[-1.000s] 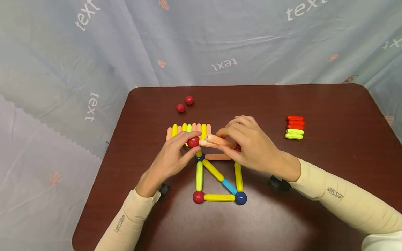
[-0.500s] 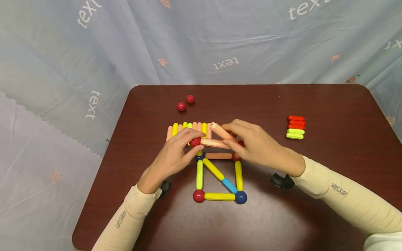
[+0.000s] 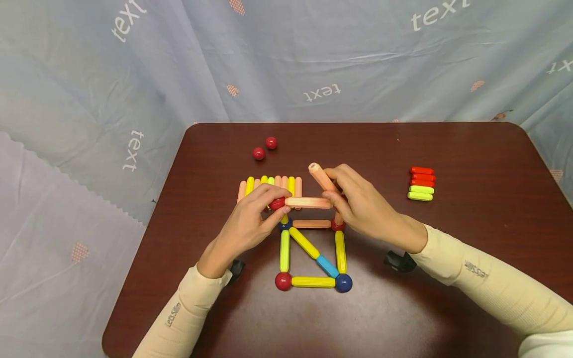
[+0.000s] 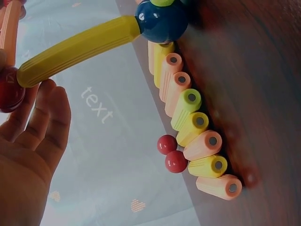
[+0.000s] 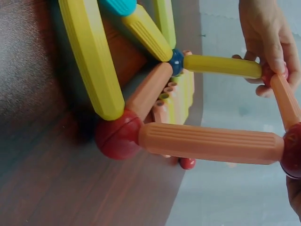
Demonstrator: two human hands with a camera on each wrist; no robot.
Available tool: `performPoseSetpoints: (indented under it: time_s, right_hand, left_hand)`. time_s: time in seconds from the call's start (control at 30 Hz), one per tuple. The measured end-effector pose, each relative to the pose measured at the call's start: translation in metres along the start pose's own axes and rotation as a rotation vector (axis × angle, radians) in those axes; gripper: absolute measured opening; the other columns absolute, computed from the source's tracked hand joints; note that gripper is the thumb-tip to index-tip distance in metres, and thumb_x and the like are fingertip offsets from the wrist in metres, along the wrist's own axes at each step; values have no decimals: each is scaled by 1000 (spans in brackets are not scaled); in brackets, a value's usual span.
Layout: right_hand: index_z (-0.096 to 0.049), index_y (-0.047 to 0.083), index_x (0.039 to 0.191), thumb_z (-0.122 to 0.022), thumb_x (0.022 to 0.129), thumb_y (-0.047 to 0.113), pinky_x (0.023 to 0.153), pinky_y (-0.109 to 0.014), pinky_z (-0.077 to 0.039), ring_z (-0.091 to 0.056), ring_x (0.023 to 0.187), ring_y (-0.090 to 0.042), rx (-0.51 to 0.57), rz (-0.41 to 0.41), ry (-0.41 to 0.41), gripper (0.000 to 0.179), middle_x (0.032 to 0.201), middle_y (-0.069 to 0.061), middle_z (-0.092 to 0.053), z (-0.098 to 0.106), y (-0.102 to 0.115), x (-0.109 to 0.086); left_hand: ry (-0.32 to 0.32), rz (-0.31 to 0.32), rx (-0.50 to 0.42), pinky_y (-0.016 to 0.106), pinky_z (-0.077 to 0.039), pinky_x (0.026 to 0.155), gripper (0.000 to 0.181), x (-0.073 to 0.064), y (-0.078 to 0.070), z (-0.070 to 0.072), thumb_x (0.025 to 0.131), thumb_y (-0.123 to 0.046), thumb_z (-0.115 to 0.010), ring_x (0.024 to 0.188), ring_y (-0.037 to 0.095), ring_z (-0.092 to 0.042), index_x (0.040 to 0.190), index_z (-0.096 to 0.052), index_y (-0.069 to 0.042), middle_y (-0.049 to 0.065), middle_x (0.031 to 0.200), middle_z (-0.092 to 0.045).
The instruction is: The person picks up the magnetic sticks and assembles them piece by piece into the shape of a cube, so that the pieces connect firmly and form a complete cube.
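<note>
My left hand [image 3: 246, 226] pinches a red ball [image 3: 277, 203] atop an upright yellow magnetic stick [image 4: 80, 49], whose lower end meets a blue ball [image 4: 162, 21]. From that red ball a peach crossbar stick [image 3: 309, 202] runs to another red ball [image 5: 292, 153] on an upright peach stick [image 5: 211, 143]. My right hand [image 3: 364, 209] grips a loose-ended peach stick [image 3: 323, 177] between thumb and fingers, slanting away toward the back left; its near end is hidden by the fingers. Below lies a square base of sticks and balls with a yellow-and-blue diagonal [image 3: 304, 242].
A row of peach, yellow and green sticks [image 3: 242, 189] lies behind the left hand. Two red balls [image 3: 258, 153] sit farther back. At the right, short red sticks [image 3: 422, 177] and short green sticks [image 3: 421, 196] are lined up on the brown table [image 3: 474, 159].
The peach stick in my right hand has swung its free end away from the crossbar, toward the back and right. My left hand stays on its red ball, nearly still.
</note>
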State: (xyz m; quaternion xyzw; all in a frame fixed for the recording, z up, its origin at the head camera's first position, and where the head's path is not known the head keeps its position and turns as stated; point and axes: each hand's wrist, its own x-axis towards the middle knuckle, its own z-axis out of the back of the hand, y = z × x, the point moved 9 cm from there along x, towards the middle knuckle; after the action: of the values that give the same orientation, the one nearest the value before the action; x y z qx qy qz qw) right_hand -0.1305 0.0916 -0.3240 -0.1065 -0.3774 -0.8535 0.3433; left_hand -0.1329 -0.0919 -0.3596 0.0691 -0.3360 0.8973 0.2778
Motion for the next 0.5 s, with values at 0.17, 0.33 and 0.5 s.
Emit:
performPoseSetpoints:
  time_s: [0.17, 0.33, 0.5]
  right_hand:
    - [-53, -1, 129, -68, 97, 19, 60, -21, -47, -52, 70, -7, -11, 10, -69, 40, 97, -7, -53, 3, -3, -1]
    - [-53, -4, 124, -49, 102, 41, 61, -24, -44, -49, 75, -13, -37, 33, -140, 49, 95, -10, -53, 4, -5, -2]
    - [-53, -5, 119, -41, 105, 46, 61, -24, -43, -50, 75, -15, -24, 46, -204, 54, 92, -12, -53, 5, -8, -3]
  left_hand:
    - [-24, -6, -1, 39, -59, 73, 31, 1, 0, 0, 92, -22, -77, 94, 15, -57, 121, -68, -14, 3, 111, -64]
    - [-37, 1, 5, 38, -57, 71, 31, 1, -1, 0, 92, -20, -78, 92, 15, -56, 120, -69, -14, 3, 110, -65]
    - [-35, 13, 14, 38, -56, 69, 31, 2, -1, -2, 93, -23, -77, 91, 15, -56, 121, -69, -14, 3, 111, -65]
